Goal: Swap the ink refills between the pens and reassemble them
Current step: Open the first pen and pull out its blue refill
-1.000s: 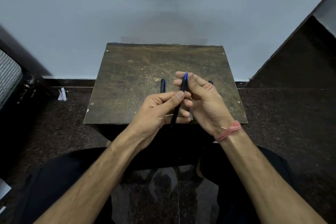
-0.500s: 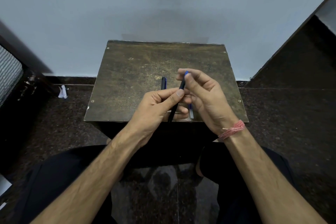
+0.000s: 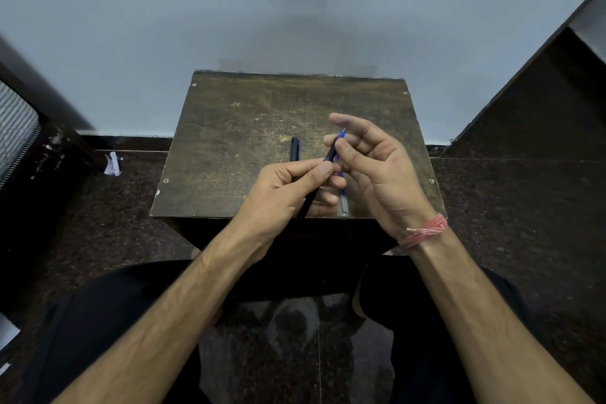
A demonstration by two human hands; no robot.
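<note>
A dark pen barrel (image 3: 330,154) with a blue tip (image 3: 342,132) slants up and to the right over the small worn table (image 3: 249,128). My left hand (image 3: 288,193) pinches its lower half between thumb and fingers. My right hand (image 3: 373,167) holds the upper part near the tip with thumb and forefinger, the other fingers spread. A second dark pen part (image 3: 294,149) lies on the table just beyond my left hand. A clear refill (image 3: 344,203) with blue ink lies on the table near the front edge, partly hidden by my fingers.
The table stands against a pale wall. A dark speckled stone floor (image 3: 511,207) surrounds it. A scrap of white paper (image 3: 113,164) lies on the floor at the left. My legs in dark trousers sit below the table's front edge.
My right hand has opened its outer fingers and shifted slightly right along the pen's tip. The pen tilts more to the right. My left hand keeps its grip.
</note>
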